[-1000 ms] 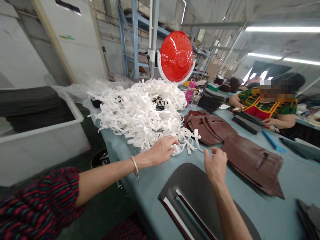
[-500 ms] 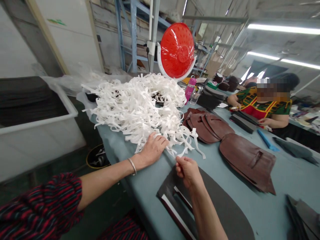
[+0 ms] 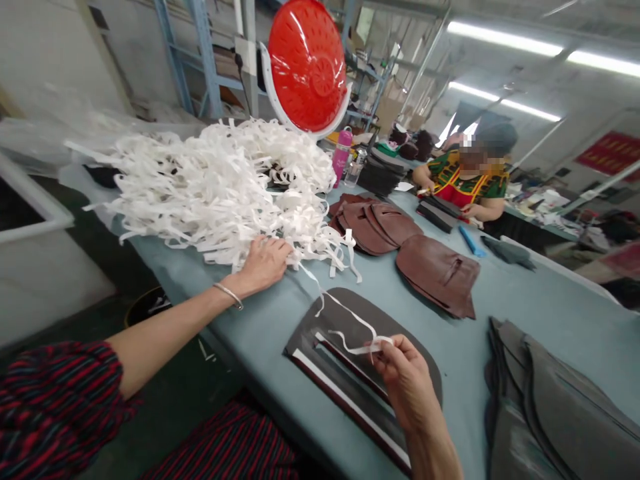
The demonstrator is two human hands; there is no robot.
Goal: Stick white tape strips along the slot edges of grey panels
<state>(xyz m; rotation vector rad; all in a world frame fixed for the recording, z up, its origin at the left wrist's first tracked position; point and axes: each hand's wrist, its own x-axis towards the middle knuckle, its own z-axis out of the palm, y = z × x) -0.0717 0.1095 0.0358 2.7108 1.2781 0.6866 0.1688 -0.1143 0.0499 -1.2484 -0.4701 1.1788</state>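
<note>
A tangled pile of narrow white strips [image 3: 200, 193] covers the far left of the table. My left hand [image 3: 265, 262] lies palm down on the pile's near edge, its fingers slightly spread over the strips. Pinched in my right hand [image 3: 400, 363] is a thin white strip [image 3: 357, 313]; it trails back toward the pile, with a loose end curling left. Beneath it lies a dark grey rounded panel [image 3: 350, 310] with a long slot, brown edges and a white band along its near edge. My right hand and forearm hide part of this panel.
Brown leather-like pieces [image 3: 437, 273] lie stacked beyond the panel, with more overlapping brown pieces [image 3: 375, 227] behind. Dark grey pieces [image 3: 555, 407] stand at right. A red dish-shaped lamp or heater [image 3: 307, 67], a pink bottle [image 3: 342, 157] and a co-worker [image 3: 467, 180] are farther back.
My right hand has moved away from the pile toward me, drawing out the white strip, which now hangs over the grey panel. My left hand stays at the pile. The view has turned right.
</note>
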